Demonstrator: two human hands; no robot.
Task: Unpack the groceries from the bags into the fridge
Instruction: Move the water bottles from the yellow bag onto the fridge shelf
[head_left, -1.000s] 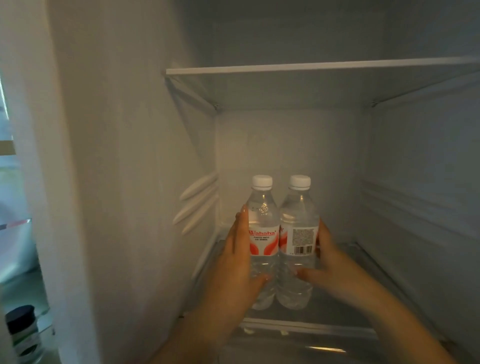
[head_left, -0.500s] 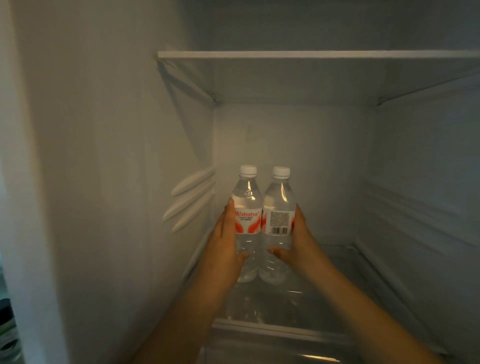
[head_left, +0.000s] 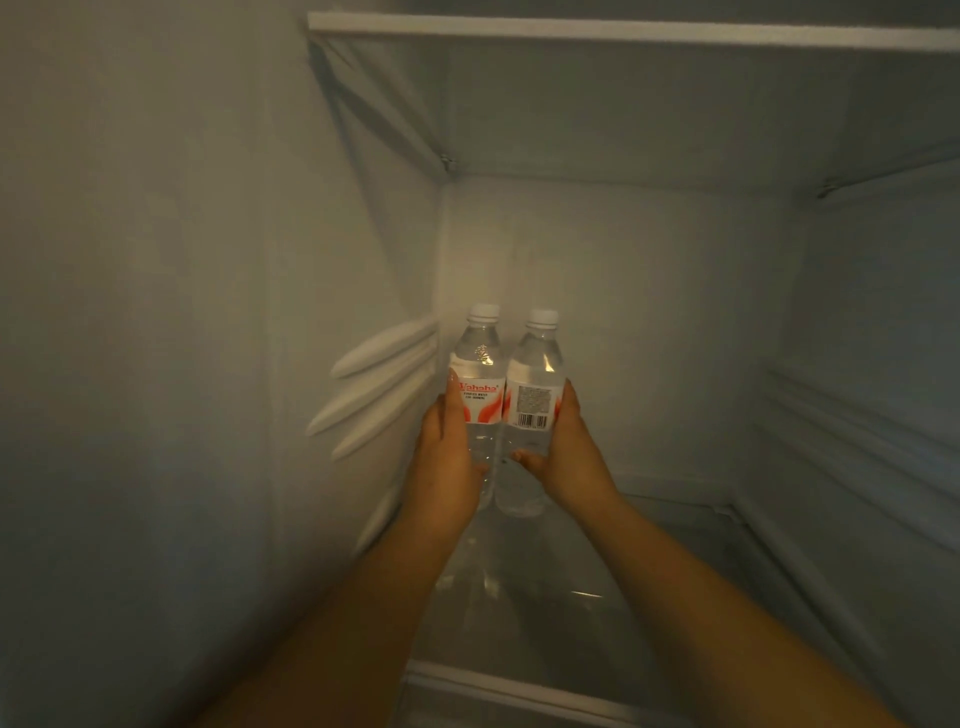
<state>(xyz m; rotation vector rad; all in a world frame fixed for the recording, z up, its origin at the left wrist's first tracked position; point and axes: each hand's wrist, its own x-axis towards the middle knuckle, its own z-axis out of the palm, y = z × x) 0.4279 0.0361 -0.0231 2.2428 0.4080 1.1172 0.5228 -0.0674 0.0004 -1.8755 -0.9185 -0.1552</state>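
Two clear water bottles with white caps and red-and-white labels stand upright side by side deep inside the fridge, near its back left corner. The left bottle (head_left: 480, 374) shows its brand name; the right bottle (head_left: 537, 384) shows a barcode. My left hand (head_left: 447, 467) grips the left bottle from its left side, thumb across the front. My right hand (head_left: 569, 452) grips the right bottle from its right side. Both bottles touch each other over the glass shelf (head_left: 597, 597); the hands partly hide their bases.
The fridge's left wall (head_left: 182, 364) carries three raised rail ridges (head_left: 379, 384) beside the bottles. Another glass shelf (head_left: 623, 36) spans overhead. The right wall (head_left: 872, 415) has shelf rails. The back wall (head_left: 649, 322) stands just behind the bottles.
Both hands have pushed the two bottles further back and left along the shelf, toward the rear corner. My view has moved closer into the fridge.
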